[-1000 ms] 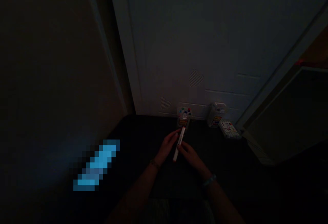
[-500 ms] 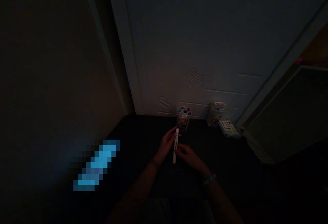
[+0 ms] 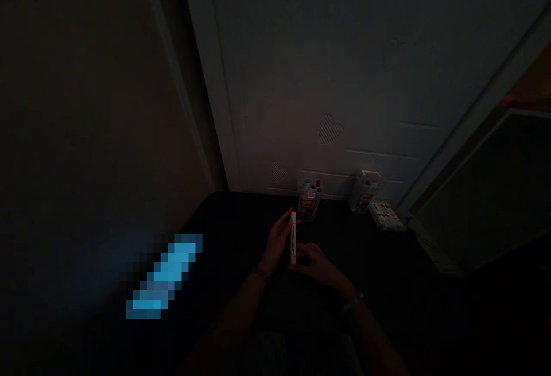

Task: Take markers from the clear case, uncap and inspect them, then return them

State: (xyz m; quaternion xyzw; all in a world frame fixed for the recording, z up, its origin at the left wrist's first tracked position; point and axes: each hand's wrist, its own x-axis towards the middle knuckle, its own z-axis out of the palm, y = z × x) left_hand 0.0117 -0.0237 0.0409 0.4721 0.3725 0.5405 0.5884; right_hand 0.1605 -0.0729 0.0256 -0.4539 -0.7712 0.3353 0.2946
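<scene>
A slim white marker [image 3: 293, 239] with dark print along its side stands nearly upright between my hands. My left hand [image 3: 276, 243] grips its upper part, fingers along the left side and reaching behind it. At the lower end, the thumb and fingers of my right hand [image 3: 317, 264] close on the marker. Just beyond it stands a clear case [image 3: 309, 206] with several coloured marker ends showing at the top. Dim light hides fine detail of the fingertips.
The dark table [image 3: 241, 221] meets a pale panel [image 3: 267, 77] with embossed hearts. At the back right stands another clear case [image 3: 362, 195], beside a flat white box [image 3: 387, 215]. A blurred bright blue patch [image 3: 166, 275] glows at the left.
The marker has been tipped more upright and looks shorter. My right hand has slid down to its lower end, while my left hand stays near the top.
</scene>
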